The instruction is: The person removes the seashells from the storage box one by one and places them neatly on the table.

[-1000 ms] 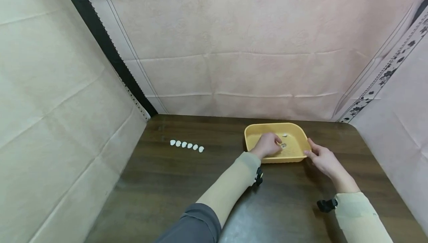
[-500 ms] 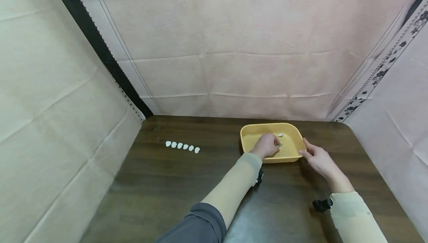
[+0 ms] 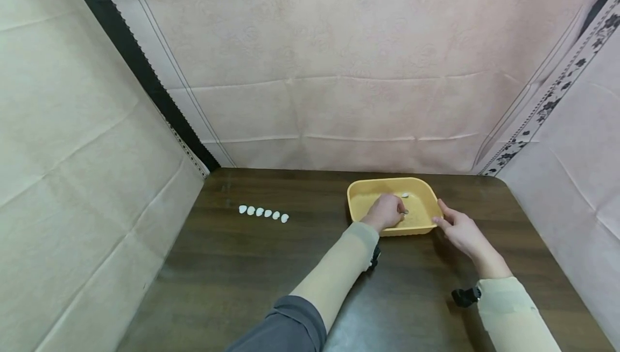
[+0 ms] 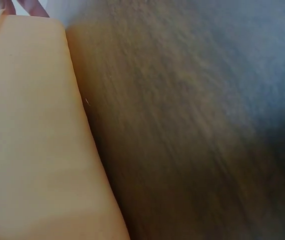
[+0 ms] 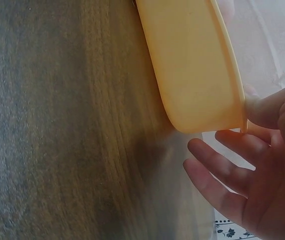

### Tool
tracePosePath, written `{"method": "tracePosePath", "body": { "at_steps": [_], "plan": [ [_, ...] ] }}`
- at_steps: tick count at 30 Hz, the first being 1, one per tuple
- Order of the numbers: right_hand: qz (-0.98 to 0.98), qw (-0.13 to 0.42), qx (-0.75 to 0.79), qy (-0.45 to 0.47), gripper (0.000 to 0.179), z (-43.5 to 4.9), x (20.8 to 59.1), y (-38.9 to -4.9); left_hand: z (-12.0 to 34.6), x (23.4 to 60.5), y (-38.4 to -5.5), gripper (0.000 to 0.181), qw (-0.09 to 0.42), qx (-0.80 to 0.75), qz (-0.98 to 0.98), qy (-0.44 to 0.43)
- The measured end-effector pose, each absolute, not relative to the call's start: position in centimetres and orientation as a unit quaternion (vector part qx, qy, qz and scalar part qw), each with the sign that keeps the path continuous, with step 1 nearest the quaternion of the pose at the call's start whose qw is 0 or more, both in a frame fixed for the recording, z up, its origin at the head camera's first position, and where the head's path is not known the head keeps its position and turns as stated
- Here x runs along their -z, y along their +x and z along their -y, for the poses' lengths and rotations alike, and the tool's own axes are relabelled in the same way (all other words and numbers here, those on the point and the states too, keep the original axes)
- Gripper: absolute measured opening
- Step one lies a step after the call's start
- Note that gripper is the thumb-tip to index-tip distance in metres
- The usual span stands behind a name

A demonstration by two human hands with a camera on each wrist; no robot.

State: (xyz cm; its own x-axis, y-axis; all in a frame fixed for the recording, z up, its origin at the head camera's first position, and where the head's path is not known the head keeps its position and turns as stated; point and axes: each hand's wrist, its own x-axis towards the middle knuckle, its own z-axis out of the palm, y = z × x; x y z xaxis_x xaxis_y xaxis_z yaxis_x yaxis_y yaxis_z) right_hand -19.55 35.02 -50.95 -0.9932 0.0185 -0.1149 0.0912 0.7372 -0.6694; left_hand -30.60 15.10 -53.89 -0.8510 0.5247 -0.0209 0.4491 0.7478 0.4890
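My left hand [image 3: 386, 210] reaches into a yellow plastic tray [image 3: 356, 186], its fingers down at a small greyish piece [image 3: 406, 212]. The hand covers part of that piece, so a pinch cannot be made out. Farther back in the tray lies a small white piece [image 3: 404, 195]. My right hand [image 3: 460, 229] grips the tray's right end; in the right wrist view its thumb lies on the rim of the tray [image 5: 197, 75] and the other fingers spread below. The left wrist view shows the tray's side wall [image 4: 42, 115], with the left hand's fingers hidden.
Several small white flat pieces [image 3: 259, 212] lie in a slanting row on the brown wooden table [image 3: 232, 266], left of the tray. Pale cloth [image 3: 339, 72] hangs behind the table and along both sides.
The left fingers have settled over the greyish piece, which is more covered now. The right hand keeps its grip on the tray. The whole view has shifted slightly.
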Motion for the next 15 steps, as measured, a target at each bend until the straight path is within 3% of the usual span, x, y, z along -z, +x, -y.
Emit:
{"method": "tracePosePath", "body": {
  "at_steps": [15],
  "plan": [
    [-0.926,0.057,0.372,0.033,0.068,-34.73,50.79,-19.32,-14.92,53.72,-30.47,0.006,0.058,-0.208,-0.924,0.317]
  ]
}}
